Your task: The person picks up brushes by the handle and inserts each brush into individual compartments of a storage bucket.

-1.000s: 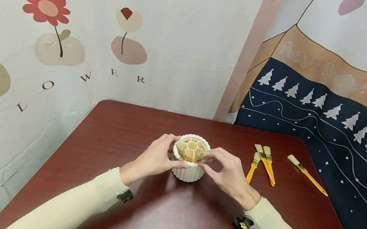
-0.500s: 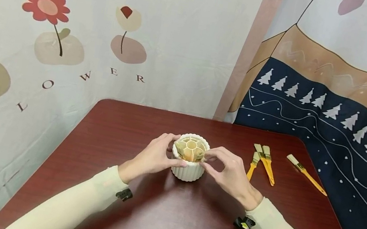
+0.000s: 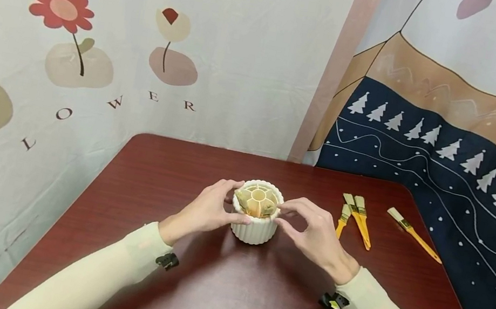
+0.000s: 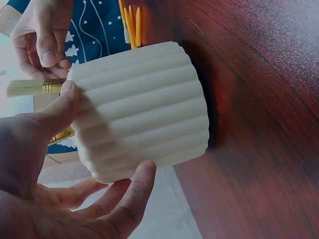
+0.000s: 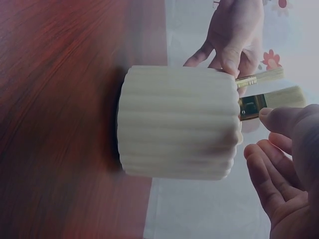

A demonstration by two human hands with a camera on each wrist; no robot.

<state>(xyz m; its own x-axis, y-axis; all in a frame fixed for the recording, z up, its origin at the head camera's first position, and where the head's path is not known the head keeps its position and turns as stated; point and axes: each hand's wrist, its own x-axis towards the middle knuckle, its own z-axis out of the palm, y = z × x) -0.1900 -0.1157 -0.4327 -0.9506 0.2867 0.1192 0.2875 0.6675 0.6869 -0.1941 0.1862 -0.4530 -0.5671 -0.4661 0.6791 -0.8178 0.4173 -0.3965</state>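
A white fluted pot (image 3: 252, 231) stands upright on the table, its inside divided into sections around a central ring. Two paintbrushes stand in its near sections, bristles up: one on the left (image 3: 243, 198), another on the right (image 3: 267, 210). My left hand (image 3: 205, 208) holds the pot from the left, thumb at the near rim and fingers along the side. At the right rim is my right hand (image 3: 313, 236), fingers loosely bent with nothing gripped; in the right wrist view its thumb overlaps the right paintbrush (image 5: 281, 97). The brush handles are hidden inside the pot.
To the right on the dark red table (image 3: 244, 296) lie several yellow-handled paintbrushes: a cluster (image 3: 361, 225) with overlapping heads and a separate brush (image 3: 414, 235) further right. Printed cloth (image 3: 245, 55) hangs behind the table and along its right side.
My right hand has drawn slightly right, its thumb and forefinger coming away from the right paintbrush and the rim. The left hand and the pot have stayed nearly in place.
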